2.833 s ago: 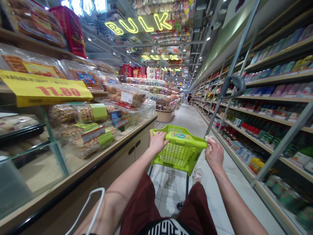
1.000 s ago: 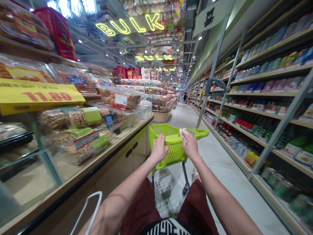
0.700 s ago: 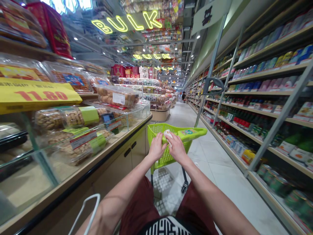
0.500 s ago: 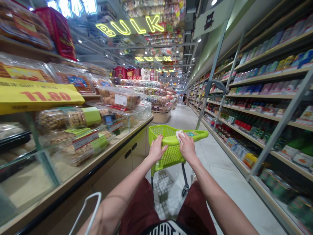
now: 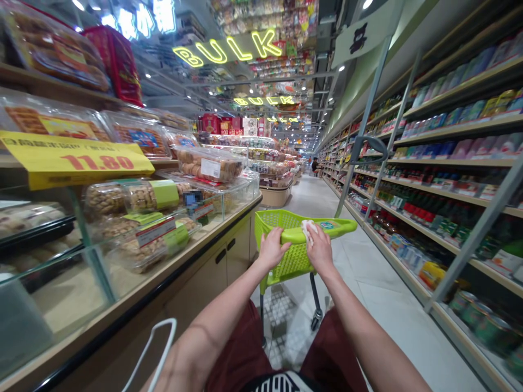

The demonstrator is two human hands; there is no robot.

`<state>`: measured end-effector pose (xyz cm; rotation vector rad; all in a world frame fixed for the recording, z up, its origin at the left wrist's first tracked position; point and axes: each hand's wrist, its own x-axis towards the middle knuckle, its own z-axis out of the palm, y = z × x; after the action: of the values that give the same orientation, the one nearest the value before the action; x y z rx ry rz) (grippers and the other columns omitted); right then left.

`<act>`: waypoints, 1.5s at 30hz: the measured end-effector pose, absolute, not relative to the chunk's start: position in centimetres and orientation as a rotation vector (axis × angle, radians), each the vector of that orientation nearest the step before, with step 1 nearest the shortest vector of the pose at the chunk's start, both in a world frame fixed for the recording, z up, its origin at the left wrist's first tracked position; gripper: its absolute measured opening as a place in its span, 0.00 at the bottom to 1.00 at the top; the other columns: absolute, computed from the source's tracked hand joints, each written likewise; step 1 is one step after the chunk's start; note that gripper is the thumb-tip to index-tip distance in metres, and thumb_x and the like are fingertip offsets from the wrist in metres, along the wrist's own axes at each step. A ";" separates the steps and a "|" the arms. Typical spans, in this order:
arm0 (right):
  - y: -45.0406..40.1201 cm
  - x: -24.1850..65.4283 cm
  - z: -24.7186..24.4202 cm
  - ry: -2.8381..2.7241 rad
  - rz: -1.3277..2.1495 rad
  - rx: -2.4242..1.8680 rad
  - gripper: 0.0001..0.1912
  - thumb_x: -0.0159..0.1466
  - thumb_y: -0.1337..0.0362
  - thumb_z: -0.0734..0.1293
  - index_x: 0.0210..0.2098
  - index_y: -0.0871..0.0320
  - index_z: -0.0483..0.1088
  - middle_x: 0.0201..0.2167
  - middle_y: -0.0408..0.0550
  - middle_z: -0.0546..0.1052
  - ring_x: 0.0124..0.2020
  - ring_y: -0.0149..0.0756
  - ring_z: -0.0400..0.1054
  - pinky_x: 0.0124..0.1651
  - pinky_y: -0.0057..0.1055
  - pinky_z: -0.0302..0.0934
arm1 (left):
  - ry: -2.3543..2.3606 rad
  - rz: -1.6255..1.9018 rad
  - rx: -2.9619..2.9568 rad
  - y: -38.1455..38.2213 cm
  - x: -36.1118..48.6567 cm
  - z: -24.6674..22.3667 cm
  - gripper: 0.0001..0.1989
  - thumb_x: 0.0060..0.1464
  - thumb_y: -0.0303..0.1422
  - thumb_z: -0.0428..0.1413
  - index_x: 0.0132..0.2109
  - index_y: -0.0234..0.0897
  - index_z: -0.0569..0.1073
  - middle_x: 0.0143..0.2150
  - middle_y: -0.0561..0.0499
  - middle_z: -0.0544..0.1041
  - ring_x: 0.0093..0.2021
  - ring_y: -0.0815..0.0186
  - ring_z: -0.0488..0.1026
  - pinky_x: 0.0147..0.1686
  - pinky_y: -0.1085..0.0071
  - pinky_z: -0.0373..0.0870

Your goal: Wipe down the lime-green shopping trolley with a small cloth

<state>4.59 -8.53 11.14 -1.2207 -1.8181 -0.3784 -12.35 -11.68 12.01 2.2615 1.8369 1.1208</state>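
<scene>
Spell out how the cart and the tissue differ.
The cart is green; the tissue is mostly white. The cart is large, on wheeled legs; the tissue is small, crumpled in the right hand. Both are in a hand's grip, the left hand on the cart.

Supermarket aisle: stocked shelves (image 5: 457,163), yellow price sign (image 5: 81,158), green shopping cart (image 5: 288,261).
</scene>
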 end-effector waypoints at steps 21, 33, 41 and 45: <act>-5.5 6.4 11.1 -1.810 -0.323 -1.249 0.26 0.51 0.75 0.57 0.49 0.61 0.67 0.53 0.55 0.65 0.55 0.42 0.57 0.54 0.40 0.56 | 1.831 0.878 2.283 -8.6 -8.3 12.3 0.28 0.52 0.33 0.49 0.60 0.36 0.53 0.64 0.43 0.52 0.63 0.60 0.48 0.57 0.49 0.49; -5.5 7.2 11.0 -1.788 -0.364 -1.278 0.21 0.58 0.68 0.57 0.51 0.56 0.65 0.54 0.53 0.66 0.55 0.43 0.57 0.53 0.46 0.54 | 1.802 0.781 2.320 -8.9 -8.3 12.7 0.31 0.51 0.33 0.48 0.61 0.36 0.50 0.64 0.44 0.50 0.63 0.58 0.47 0.58 0.48 0.46; -2.5 9.6 11.3 -1.783 -0.337 -1.334 0.22 0.58 0.69 0.55 0.51 0.59 0.65 0.53 0.55 0.66 0.54 0.42 0.58 0.52 0.41 0.57 | 1.749 0.715 2.336 -7.4 -7.6 13.0 0.31 0.50 0.31 0.47 0.62 0.36 0.48 0.65 0.44 0.47 0.64 0.59 0.45 0.58 0.47 0.46; -1.7 9.8 11.2 -1.749 -0.325 -1.322 0.22 0.56 0.70 0.56 0.49 0.59 0.67 0.52 0.54 0.67 0.53 0.42 0.60 0.52 0.41 0.57 | 1.743 0.692 2.345 -6.8 -7.2 12.7 0.33 0.50 0.29 0.46 0.63 0.36 0.46 0.66 0.44 0.46 0.64 0.60 0.43 0.58 0.49 0.45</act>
<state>9.75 -1.69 11.21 -1.3225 -1.7491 -0.3254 -7.24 -6.82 12.74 2.3454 1.7432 0.6915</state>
